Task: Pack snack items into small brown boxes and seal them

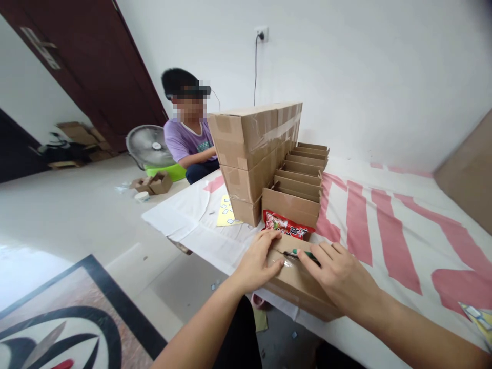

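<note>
A long, closed brown cardboard box [296, 281] lies under both hands, and places here are told from it. Farthest left and well beyond the box, a person in a purple T-shirt [184, 138] sits behind the cloth-covered work surface. Next comes a yellow sheet with small printed shapes [226, 212], beyond the box to the left, beside a tall stack of taped brown cartons [261, 148]. The left hand [261, 256] lies spread over the box's left end, thumb apart from the fingers, pressing on the top without gripping anything loose. Just beyond the box is a glossy red printed packet [288, 224], before a row of open brown cartons [292, 199]. Over the box's top, the right hand [332, 269] is closed around a slim green-and-black tool [295, 252], its dark tip at the top near the left thumb; whether it is a cutter or a pen, I cannot tell. White-and-red cloth [392, 246] spreads right of the box. The step in hand seems to be working the tool along the box's top; the next move calls for a steady left palm, light tip pressure and the left thumb kept clear.
</note>
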Demonstrator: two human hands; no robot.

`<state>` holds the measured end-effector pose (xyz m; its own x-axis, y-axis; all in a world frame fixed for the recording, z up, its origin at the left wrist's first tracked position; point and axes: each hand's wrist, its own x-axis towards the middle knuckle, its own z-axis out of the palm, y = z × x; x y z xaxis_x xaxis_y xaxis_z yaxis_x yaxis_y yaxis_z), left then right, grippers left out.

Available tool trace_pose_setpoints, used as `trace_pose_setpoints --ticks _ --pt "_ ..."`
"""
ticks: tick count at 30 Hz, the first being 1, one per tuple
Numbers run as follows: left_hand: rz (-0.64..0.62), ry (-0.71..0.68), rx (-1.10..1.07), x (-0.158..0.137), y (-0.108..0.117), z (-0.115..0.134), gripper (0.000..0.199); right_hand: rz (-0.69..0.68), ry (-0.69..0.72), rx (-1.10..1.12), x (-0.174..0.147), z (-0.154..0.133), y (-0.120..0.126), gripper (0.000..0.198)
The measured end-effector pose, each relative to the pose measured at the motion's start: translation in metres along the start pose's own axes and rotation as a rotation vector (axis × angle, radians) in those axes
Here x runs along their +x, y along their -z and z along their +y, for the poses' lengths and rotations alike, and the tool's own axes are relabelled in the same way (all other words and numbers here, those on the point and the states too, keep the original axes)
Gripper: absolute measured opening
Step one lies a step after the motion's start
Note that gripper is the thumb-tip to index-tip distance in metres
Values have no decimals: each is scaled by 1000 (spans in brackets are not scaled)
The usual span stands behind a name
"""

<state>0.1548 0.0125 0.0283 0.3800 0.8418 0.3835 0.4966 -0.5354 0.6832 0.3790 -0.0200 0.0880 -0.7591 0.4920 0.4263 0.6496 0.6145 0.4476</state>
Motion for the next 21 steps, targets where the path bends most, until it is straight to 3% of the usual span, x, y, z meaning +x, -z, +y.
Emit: trace_pose_setpoints --ticks 7,11,15,19,21 --pt "-14 5 20 0 2 0 54 -89 105 -46 -27 22 22 34" --pt "-9 -43 31 2 2 1 47 -140 49 -21 -64 37 30 45" --pt "4 -80 47 3 2 1 35 -209 -163 128 -115 57 19 46" --pt "-3 -85 61 3 1 0 35 -348 -471 369 -163 60 -15 34" --pt "-3 -89 68 3 1 -1 35 -442 -555 466 -180 51 -36 33"
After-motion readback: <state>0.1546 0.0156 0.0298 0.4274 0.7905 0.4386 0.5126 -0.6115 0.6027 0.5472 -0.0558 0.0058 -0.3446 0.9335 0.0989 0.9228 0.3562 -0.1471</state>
